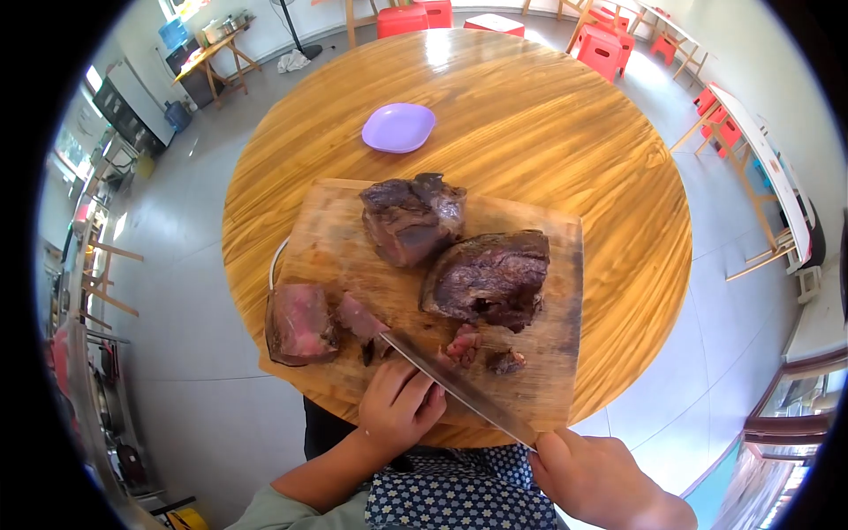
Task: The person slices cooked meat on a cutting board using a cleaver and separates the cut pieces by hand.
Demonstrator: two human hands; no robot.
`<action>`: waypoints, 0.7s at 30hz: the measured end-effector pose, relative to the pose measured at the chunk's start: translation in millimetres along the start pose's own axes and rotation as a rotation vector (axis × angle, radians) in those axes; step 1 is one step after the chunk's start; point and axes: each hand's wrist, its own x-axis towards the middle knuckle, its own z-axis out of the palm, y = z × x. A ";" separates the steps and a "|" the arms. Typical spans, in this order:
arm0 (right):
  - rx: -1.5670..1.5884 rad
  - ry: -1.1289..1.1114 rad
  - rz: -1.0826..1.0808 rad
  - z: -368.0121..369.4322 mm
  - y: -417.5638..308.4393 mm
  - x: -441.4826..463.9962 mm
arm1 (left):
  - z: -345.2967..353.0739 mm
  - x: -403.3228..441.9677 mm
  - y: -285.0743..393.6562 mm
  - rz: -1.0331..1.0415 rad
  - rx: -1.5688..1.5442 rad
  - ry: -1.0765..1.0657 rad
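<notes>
The meat slice (pixel 360 316) lies near left on the cutting board (pixel 552 380) by the tip of the knife (pixel 459 385), which our right hand (pixel 587 475) grips tightly, seemingly for control, while our left hand (pixel 399 408) curls its fingers, perhaps for safety, around what we cannot tell.

The person's left forearm reaches forward and inward, its hand (pixel 397 410) palm down with fingers bent and close together. The right hand (pixel 587 471), nearer the body and farther right, is curled into a grip, its bare forearm slanting in from the right.
</notes>
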 end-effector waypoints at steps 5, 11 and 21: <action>0.043 -0.032 -0.006 -4.6 0.7 2.8 | 1.5 2.3 -0.9 0.014 -0.011 0.018; 0.035 -0.222 0.176 -27.1 0.7 -5.9 | 0.6 1.2 -3.7 0.005 -0.025 0.008; -0.054 -0.232 0.155 -39.7 -17.9 14.7 | 0.3 -0.5 -9.2 -0.002 -0.049 0.036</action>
